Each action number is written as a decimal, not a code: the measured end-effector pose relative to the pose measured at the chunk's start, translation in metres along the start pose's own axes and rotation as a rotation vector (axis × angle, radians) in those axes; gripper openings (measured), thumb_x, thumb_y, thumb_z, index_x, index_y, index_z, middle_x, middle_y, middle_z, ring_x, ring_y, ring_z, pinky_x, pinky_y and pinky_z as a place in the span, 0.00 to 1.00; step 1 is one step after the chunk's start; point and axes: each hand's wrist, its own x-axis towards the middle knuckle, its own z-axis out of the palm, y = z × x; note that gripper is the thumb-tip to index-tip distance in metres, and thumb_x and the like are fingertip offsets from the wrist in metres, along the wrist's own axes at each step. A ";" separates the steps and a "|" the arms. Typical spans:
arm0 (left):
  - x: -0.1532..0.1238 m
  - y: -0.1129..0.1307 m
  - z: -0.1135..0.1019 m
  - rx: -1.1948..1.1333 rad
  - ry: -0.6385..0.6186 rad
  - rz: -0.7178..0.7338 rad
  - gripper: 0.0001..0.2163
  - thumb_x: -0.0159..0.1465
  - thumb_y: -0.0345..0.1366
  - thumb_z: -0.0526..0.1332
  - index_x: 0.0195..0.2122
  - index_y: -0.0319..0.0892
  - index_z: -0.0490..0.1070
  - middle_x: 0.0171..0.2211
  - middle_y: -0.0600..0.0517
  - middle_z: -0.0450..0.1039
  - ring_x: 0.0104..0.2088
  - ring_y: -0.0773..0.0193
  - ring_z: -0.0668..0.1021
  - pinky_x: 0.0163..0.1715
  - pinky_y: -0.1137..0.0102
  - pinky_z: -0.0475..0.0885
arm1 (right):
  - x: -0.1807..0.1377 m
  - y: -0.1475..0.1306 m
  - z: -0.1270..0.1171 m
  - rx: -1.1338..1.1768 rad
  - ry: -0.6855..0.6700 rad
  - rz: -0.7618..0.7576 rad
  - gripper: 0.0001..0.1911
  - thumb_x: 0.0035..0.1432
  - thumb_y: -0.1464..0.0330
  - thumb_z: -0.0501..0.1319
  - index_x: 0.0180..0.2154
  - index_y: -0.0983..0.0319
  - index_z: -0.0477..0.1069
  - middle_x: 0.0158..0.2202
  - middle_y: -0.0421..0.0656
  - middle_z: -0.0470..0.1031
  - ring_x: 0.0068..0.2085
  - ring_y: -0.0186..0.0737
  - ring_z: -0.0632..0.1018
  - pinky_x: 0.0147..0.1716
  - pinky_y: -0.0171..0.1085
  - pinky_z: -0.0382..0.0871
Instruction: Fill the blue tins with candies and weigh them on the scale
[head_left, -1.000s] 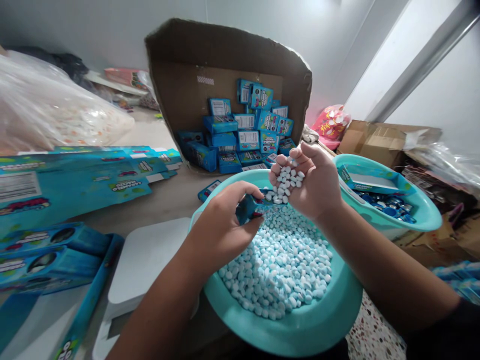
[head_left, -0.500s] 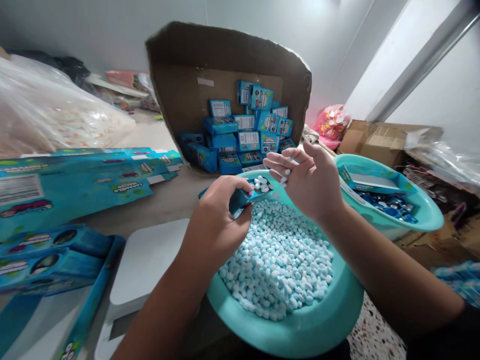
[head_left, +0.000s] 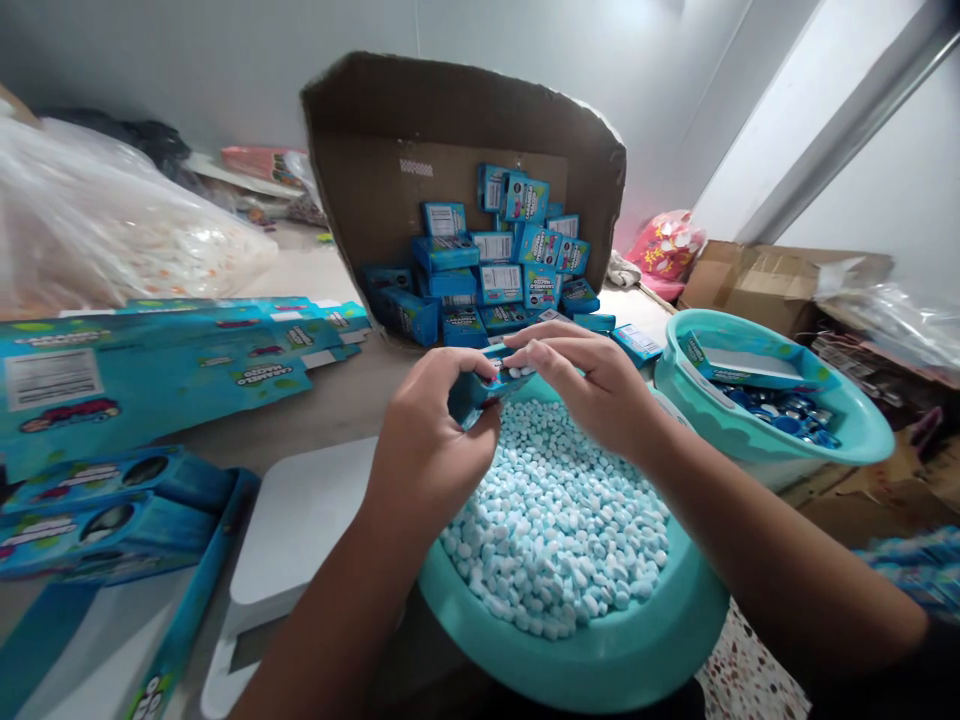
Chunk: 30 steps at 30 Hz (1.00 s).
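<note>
Worktop: beige worktop (head_left: 322,400), crowded with flat glossy carton blanks (head_left: 150,360).
Behind: torn cardboard box (head_left: 465,130) of filled blue packs.
Hands: left hand (head_left: 427,440) grips small blue candy box (head_left: 476,390); right hand (head_left: 592,385) fingers pinch its open top.
Below: round turquoise plastic basin (head_left: 600,660) heaped with pale blue pellet candies (head_left: 562,530).

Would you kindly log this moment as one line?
left hand: holds small blue box | right hand: fingers on box opening | below: teal basin of candies
</note>
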 end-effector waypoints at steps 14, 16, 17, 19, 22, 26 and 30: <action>0.000 0.001 0.000 0.004 0.016 -0.052 0.13 0.58 0.26 0.67 0.42 0.47 0.71 0.42 0.53 0.76 0.38 0.60 0.79 0.45 0.62 0.76 | 0.000 0.002 -0.001 -0.048 0.204 -0.013 0.19 0.72 0.59 0.53 0.32 0.58 0.73 0.34 0.42 0.72 0.39 0.39 0.74 0.40 0.40 0.66; 0.000 0.000 0.000 -0.002 0.006 -0.034 0.12 0.58 0.26 0.66 0.42 0.47 0.71 0.42 0.53 0.76 0.38 0.60 0.79 0.45 0.62 0.76 | 0.001 0.003 0.000 -0.058 0.145 -0.024 0.18 0.73 0.58 0.52 0.35 0.58 0.74 0.36 0.43 0.73 0.43 0.40 0.74 0.45 0.41 0.67; 0.000 0.000 0.000 -0.006 0.007 -0.030 0.12 0.58 0.27 0.66 0.42 0.47 0.71 0.42 0.53 0.76 0.38 0.60 0.79 0.45 0.62 0.76 | 0.001 0.004 0.000 -0.057 0.108 -0.025 0.18 0.73 0.58 0.52 0.36 0.58 0.75 0.37 0.44 0.73 0.45 0.41 0.74 0.46 0.42 0.67; 0.000 -0.001 0.000 -0.010 0.013 -0.030 0.12 0.58 0.27 0.66 0.42 0.47 0.71 0.42 0.53 0.76 0.39 0.60 0.79 0.45 0.62 0.76 | 0.001 0.006 0.001 -0.059 0.039 -0.013 0.17 0.73 0.58 0.52 0.40 0.58 0.76 0.40 0.46 0.74 0.47 0.41 0.75 0.48 0.42 0.67; 0.000 -0.001 0.000 0.000 0.017 -0.032 0.12 0.59 0.27 0.66 0.42 0.48 0.71 0.41 0.53 0.76 0.39 0.60 0.79 0.45 0.62 0.76 | 0.001 0.007 0.002 -0.100 0.000 -0.012 0.16 0.71 0.57 0.55 0.40 0.59 0.77 0.43 0.47 0.75 0.48 0.42 0.75 0.49 0.42 0.68; 0.000 0.000 0.000 0.005 0.017 -0.040 0.12 0.58 0.27 0.67 0.42 0.48 0.71 0.40 0.54 0.76 0.38 0.61 0.79 0.45 0.62 0.76 | 0.001 0.006 0.002 -0.107 0.018 -0.034 0.21 0.72 0.58 0.54 0.31 0.60 0.76 0.40 0.47 0.76 0.44 0.41 0.76 0.45 0.41 0.68; 0.000 0.000 0.000 -0.006 0.012 -0.035 0.13 0.58 0.27 0.67 0.42 0.47 0.71 0.42 0.54 0.76 0.38 0.61 0.79 0.45 0.63 0.76 | 0.000 0.002 0.001 -0.037 0.097 0.010 0.22 0.72 0.57 0.53 0.29 0.59 0.74 0.32 0.43 0.77 0.37 0.38 0.76 0.40 0.41 0.68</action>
